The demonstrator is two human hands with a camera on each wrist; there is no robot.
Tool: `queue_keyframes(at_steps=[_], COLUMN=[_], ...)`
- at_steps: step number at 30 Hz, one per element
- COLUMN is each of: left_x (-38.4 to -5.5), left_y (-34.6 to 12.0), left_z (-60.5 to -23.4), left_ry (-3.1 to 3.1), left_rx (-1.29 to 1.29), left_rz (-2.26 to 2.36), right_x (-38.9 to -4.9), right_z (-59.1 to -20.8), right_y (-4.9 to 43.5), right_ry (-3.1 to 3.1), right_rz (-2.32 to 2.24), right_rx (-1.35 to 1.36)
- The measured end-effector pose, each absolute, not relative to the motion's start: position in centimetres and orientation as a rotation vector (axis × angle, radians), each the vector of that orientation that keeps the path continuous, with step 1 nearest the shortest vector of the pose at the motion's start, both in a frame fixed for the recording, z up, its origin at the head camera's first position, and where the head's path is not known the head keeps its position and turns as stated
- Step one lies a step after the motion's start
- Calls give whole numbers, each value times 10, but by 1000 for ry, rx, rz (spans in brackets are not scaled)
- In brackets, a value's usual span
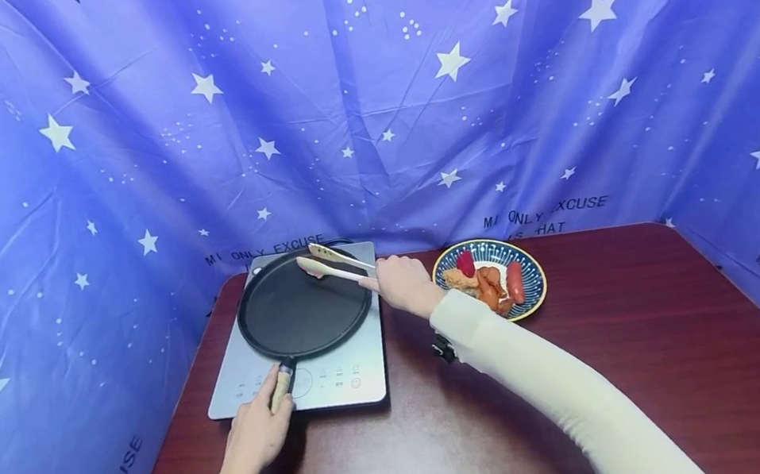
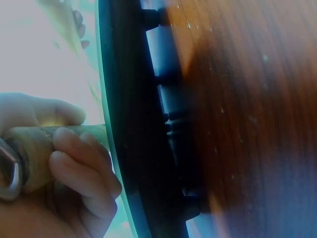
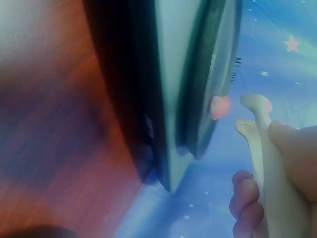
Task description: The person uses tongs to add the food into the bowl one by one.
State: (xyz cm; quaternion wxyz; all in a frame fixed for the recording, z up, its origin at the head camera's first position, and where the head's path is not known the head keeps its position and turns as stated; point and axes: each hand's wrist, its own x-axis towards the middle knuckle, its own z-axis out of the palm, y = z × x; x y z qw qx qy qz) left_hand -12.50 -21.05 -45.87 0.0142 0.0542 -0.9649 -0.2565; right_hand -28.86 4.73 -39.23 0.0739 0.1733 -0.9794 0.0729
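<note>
A flat black frying pan (image 1: 303,307) sits on the silver induction cooktop (image 1: 227,393). My left hand (image 1: 257,429) grips its wooden handle (image 1: 280,388), and the left wrist view shows fingers (image 2: 84,176) curled round that handle (image 2: 39,148). Cream-coloured tongs (image 1: 345,272) are in my right hand (image 1: 404,283), their tips parted over the pan's far right part. A small pinkish piece of food (image 3: 220,107) shows at the pan's rim in the right wrist view, a little apart from the tong tips.
Right of the cooktop, a blue patterned plate (image 1: 535,280) holds several foods, including a red sausage (image 1: 516,283) and brown fried-looking pieces (image 1: 490,284). My right forearm passes in front of it. A blue star-patterned curtain (image 1: 363,111) hangs round the dark red table (image 1: 652,329).
</note>
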Motion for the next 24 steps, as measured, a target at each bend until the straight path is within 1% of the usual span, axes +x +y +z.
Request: queue_keyframes(at_steps=[4,13,24], left_x=[-124,-124,-122], left_y=[-211,-213,-211], left_z=[-458,-457,-456], left_ry=[-3002,-3012,-3015], left_rx=[170,173,160], left_rz=[-803,-809,-816], right_x=[-279,-250,-228], right_z=[-384,-366,-374], right_y=[59,105,167], right_ry=[-2880,-2903,-2941], right_rz=[258,298,312], right_rx=[511,413,310])
